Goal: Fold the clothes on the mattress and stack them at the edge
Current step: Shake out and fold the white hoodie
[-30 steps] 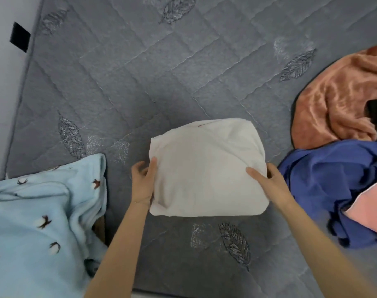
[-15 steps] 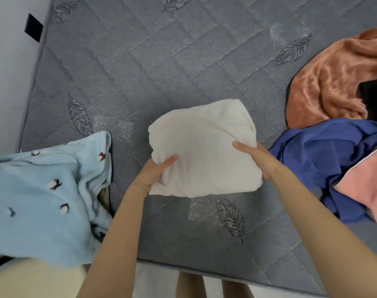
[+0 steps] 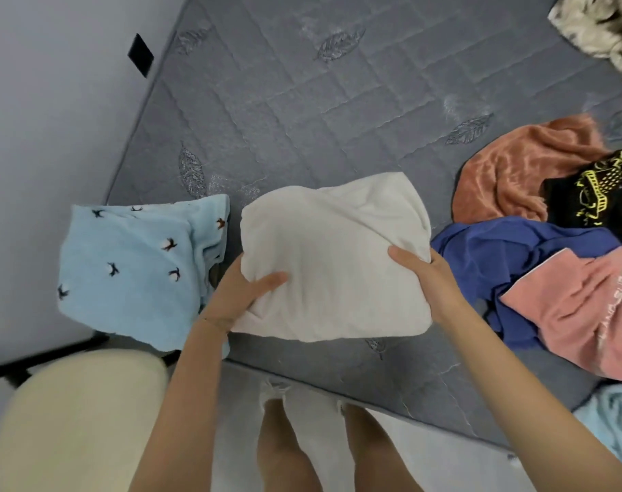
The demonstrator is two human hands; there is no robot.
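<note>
A folded cream-white garment (image 3: 334, 257) is lifted above the grey quilted mattress (image 3: 302, 111), near its front edge. My left hand (image 3: 242, 292) grips its lower left corner, thumb on top and fingers underneath. My right hand (image 3: 423, 275) grips its right side the same way. To the left, a folded light-blue garment (image 3: 132, 268) with small dark prints lies at the mattress's front left corner, overhanging the edge.
Unfolded clothes lie on the right: a rust-orange one (image 3: 515, 172), a black one with yellow print (image 3: 597, 193), a dark-blue one (image 3: 508, 257), a pink one (image 3: 586, 314). A light-blue cloth (image 3: 614, 420) sits lower right. The wall (image 3: 54, 118) borders the left; a cream cushion (image 3: 78, 417) is below left.
Both hands have lifted the cream-white garment off the mattress and carried it left, toward the light-blue folded garment. The view has tilted back, showing the mattress edge and my legs.
</note>
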